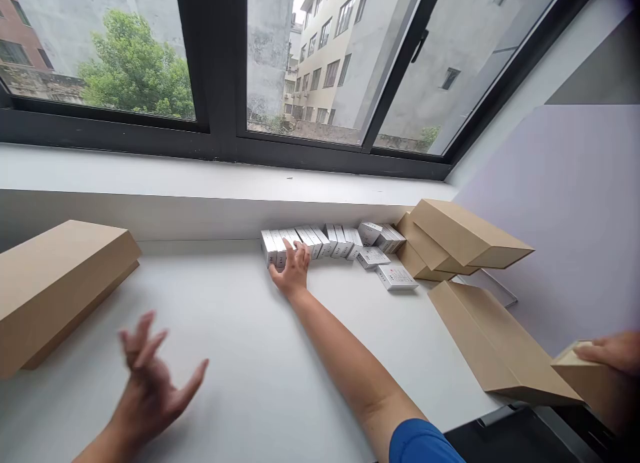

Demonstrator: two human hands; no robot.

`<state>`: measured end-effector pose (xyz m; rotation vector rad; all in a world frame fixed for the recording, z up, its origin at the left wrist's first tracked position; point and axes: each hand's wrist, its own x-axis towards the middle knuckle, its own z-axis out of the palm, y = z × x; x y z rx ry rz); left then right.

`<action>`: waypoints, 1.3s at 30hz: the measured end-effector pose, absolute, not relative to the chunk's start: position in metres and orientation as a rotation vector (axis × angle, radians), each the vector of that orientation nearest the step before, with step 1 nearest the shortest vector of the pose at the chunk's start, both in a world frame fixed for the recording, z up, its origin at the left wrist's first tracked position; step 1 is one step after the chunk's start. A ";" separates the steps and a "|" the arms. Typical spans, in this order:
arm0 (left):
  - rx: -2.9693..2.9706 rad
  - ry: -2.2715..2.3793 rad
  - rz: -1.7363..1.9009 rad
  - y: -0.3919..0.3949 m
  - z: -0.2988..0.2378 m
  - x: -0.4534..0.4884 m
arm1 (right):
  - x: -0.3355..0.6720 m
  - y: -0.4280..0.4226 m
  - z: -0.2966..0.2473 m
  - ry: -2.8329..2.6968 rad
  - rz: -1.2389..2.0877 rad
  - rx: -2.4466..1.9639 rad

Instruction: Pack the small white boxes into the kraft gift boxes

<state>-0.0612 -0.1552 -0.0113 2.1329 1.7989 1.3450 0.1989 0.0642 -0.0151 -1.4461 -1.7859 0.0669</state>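
My right hand (293,270) reaches to the left end of a row of small white boxes (323,240) standing on edge against the wall. Its thumb and fingers are set around the boxes at that end, which it partly hides. My left hand (150,390) hovers over the white tabletop (220,330), fingers spread and slightly blurred, holding nothing. To the right of the row, two white boxes lie flat, one a printed box (397,277). Several more white boxes lean together behind them.
Brown cardboard boxes (465,233) are stacked at the right, with another long carton (500,343) in front. At the far right a co-worker's hand (613,352) holds a carton. A large brown carton (60,276) stands at the left. A windowsill (200,176) runs behind.
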 end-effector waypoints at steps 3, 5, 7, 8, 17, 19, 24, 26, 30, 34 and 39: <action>2.134 1.617 1.130 -0.113 -0.018 -0.026 | 0.197 0.065 -0.014 -1.808 0.136 -1.395; 1.766 1.642 1.158 -0.068 -0.017 -0.002 | 0.197 0.065 -0.014 -1.802 0.173 -1.393; 1.649 1.681 1.205 -0.021 -0.013 0.015 | 0.199 0.065 -0.014 -1.787 0.233 -1.399; 1.600 1.697 1.226 0.000 -0.010 0.021 | 0.200 0.066 -0.014 -1.788 0.272 -1.401; 1.156 1.880 1.517 0.071 -0.003 0.023 | 0.195 0.084 -0.014 -1.832 0.496 -1.412; 1.154 1.878 1.556 0.072 -0.002 0.024 | 0.189 0.090 -0.012 -1.840 0.503 -1.393; 1.147 1.895 1.622 0.074 -0.002 0.026 | 0.171 0.099 -0.011 -1.842 0.484 -1.398; 1.129 1.895 1.651 0.076 -0.003 0.026 | 0.168 0.100 -0.011 -1.830 0.474 -1.422; 1.054 1.912 1.730 0.080 -0.006 0.026 | 0.166 0.098 -0.011 -1.807 0.455 -1.479; 0.982 1.902 1.767 0.084 -0.009 0.028 | 0.160 0.099 -0.009 -1.870 0.441 -1.477; 0.903 1.859 1.795 0.087 -0.014 0.019 | 0.148 0.104 -0.010 -1.794 0.529 -1.434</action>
